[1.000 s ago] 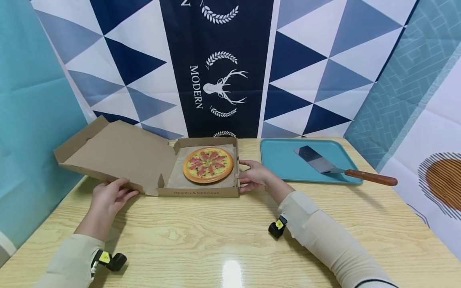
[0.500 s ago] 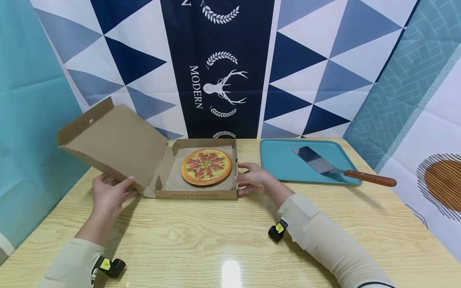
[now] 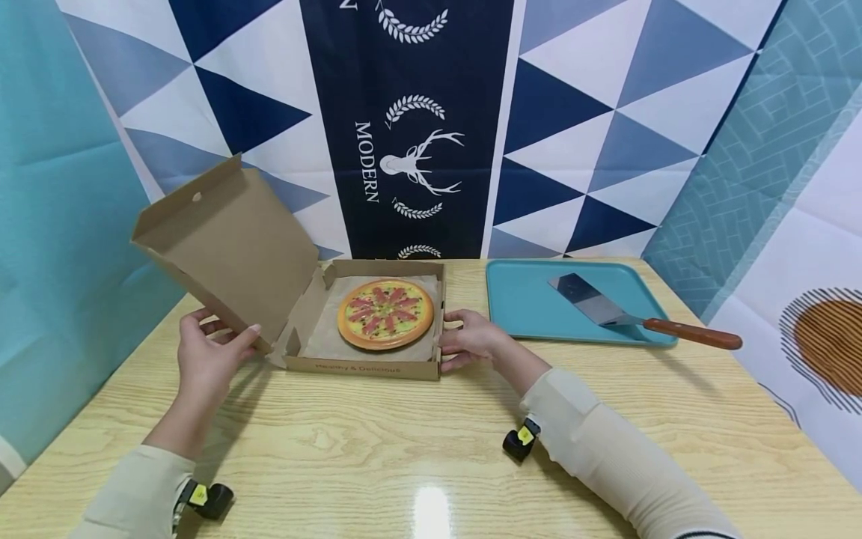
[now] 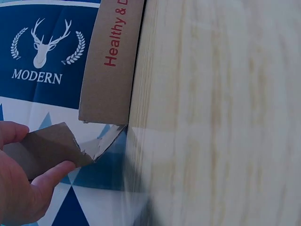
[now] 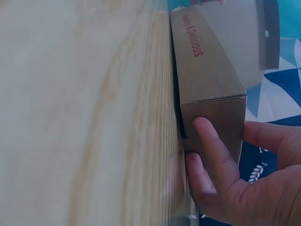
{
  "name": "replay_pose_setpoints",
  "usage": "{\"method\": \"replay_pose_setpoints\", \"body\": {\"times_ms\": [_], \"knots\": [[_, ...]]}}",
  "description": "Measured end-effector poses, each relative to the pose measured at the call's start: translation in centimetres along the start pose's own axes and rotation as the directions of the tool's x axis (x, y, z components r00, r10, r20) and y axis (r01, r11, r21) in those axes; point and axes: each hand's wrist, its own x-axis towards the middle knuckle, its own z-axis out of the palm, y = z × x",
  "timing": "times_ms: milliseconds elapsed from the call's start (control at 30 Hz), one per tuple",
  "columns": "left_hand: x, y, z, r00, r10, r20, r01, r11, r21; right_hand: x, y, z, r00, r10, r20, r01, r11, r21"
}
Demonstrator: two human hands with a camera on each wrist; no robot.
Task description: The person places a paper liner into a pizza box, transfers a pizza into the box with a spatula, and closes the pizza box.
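Twist the lid (image 3: 236, 247) and its ragged corner by the hinge could tear; ease your right hand (image 3: 474, 337) off and the box (image 3: 411, 370) might slide on the table (image 3: 350, 442), jostling the pizza (image 3: 385, 314) inside. Your left hand (image 3: 207, 359) pinches the lid's near edge, holding it tilted up; your right fingers spread against the box's right wall.

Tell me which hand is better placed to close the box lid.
Likely the left hand: it grips the raised lid by its edge, while the right hand touches the opposite side of the box.
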Motion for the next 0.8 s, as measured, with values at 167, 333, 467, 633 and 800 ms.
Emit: {"method": "replay_pose_setpoints", "body": {"times_ms": [167,333,467,633,800], "knots": [[-0.1,0.0,-0.1,0.998,0.052,0.038,-0.054,0.996,0.070,-0.3,0.2,0.5,1.000,0.014,-0.017,-0.014,1.000,0.013],[-0.2,-0.2,-0.6,0.991,0.102,0.088,-0.113,0.985,0.131,-0.7,0.3,1.1,0.999,0.029,-0.025,-0.028,0.999,0.029],[-0.2,-0.4,-1.0,0.982,0.150,0.114,-0.168,0.971,0.169,-1.2,0.4,1.5,0.999,0.038,-0.013,-0.037,0.999,0.013],[0.0,-0.7,-1.5,0.965,0.223,0.140,-0.255,0.928,0.272,-1.9,0.7,1.8,0.999,0.033,0.006,-0.033,0.999,-0.022],[0.2,-0.9,-1.8,0.951,0.262,0.164,-0.302,0.899,0.317,-2.1,0.9,1.3,0.999,0.041,-0.002,-0.042,0.998,-0.045]]}}
